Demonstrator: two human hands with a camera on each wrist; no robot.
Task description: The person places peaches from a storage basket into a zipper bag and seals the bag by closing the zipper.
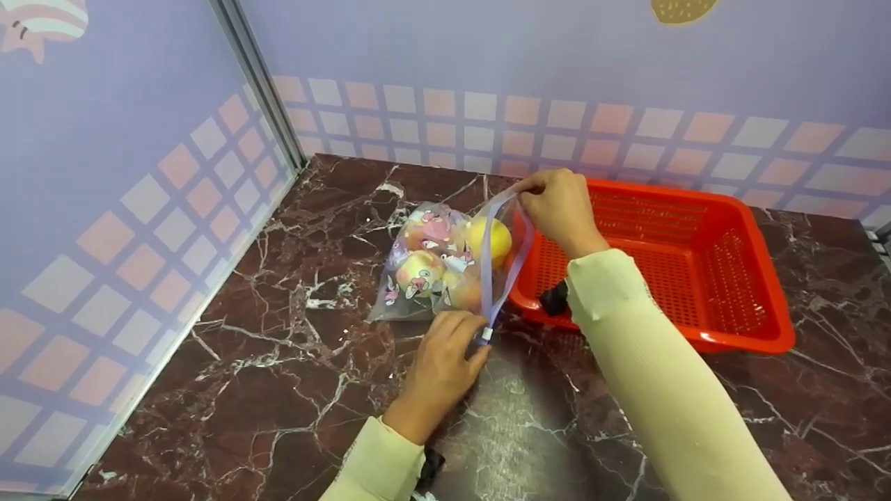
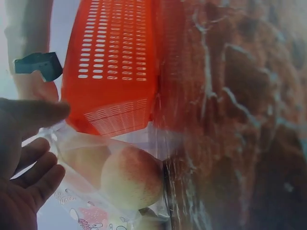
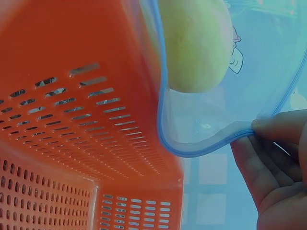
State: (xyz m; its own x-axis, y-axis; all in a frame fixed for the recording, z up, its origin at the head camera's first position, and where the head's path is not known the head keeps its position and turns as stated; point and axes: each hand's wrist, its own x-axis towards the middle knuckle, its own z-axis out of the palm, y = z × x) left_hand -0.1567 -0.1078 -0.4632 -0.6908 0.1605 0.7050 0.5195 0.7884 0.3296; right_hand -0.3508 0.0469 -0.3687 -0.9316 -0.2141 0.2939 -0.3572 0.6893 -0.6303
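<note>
A clear zipper bag (image 1: 379,306) with cartoon prints lies on the table, its purple-rimmed mouth spread toward the right. Inside are several round fruits, among them a yellow fruit (image 1: 500,243) near the mouth and a reddish-yellow, peach-like fruit (image 2: 132,177). My right hand (image 1: 564,209) pinches the far end of the rim between thumb and fingers, as the right wrist view shows at the blue-looking rim (image 3: 192,152). At the near end, my left hand (image 1: 438,362) holds the bag's corner, thumb and fingers on either side of the white slider (image 1: 486,335).
A red perforated plastic basket (image 1: 759,278) stands right beside the bag's mouth, under my right forearm. Behind it rises a purple wall (image 1: 445,42) with a tile pattern; another wall (image 1: 139,104) borders the left side. The table (image 1: 264,410) is dark marbled stone.
</note>
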